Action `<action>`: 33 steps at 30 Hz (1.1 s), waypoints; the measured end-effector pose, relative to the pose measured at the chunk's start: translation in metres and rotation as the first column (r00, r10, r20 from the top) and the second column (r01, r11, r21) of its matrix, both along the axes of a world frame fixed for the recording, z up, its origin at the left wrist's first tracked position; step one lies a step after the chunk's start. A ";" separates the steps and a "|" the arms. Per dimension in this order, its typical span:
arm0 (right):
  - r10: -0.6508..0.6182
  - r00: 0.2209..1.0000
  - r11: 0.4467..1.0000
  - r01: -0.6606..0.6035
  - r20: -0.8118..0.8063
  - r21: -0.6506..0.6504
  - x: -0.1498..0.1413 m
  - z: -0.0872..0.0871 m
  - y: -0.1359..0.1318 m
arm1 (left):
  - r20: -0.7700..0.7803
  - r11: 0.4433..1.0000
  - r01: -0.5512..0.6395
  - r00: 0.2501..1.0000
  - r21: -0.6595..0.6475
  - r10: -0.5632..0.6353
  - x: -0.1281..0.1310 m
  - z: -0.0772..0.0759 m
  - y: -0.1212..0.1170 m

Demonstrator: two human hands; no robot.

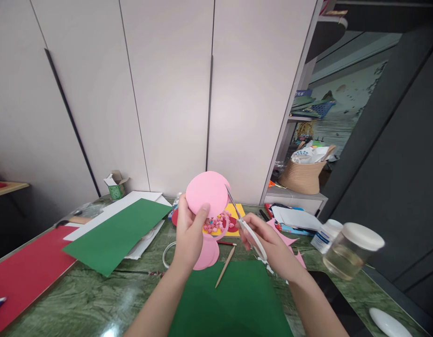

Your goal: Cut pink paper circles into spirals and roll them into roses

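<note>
My left hand (190,231) holds up a pink paper circle (206,193), thumb on its front and fingers behind. In my right hand (263,238) is a pair of scissors (247,229) with white handles, its blades at the circle's right edge. A thin curled pink strip hangs below the circle on the right. Beneath my hands lie more pink paper circles (205,252), a pencil-like wooden stick (225,267) and a heap of small pink pieces (215,224). A green sheet (230,299) covers the table's near middle.
Left are a green sheet (120,234), a red sheet (30,267) and a small green box (116,185). Pink scraps (281,234), a white bottle (327,235), a lidded jar (353,252), a dark tablet (337,304) and a white mouse (388,322) lie right. Cabinet doors (167,93) stand behind.
</note>
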State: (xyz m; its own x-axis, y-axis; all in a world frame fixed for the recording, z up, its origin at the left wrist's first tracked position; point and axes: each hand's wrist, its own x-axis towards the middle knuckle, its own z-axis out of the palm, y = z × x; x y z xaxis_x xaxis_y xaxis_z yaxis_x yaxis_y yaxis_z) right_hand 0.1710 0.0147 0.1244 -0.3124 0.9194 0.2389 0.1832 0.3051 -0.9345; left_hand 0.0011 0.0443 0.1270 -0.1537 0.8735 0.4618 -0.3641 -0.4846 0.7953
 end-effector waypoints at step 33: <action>0.005 1.000 1.000 -0.005 -0.002 -0.009 0.001 0.000 -0.001 | -0.004 0.995 -0.104 0.995 0.007 0.104 -0.001 0.000 0.002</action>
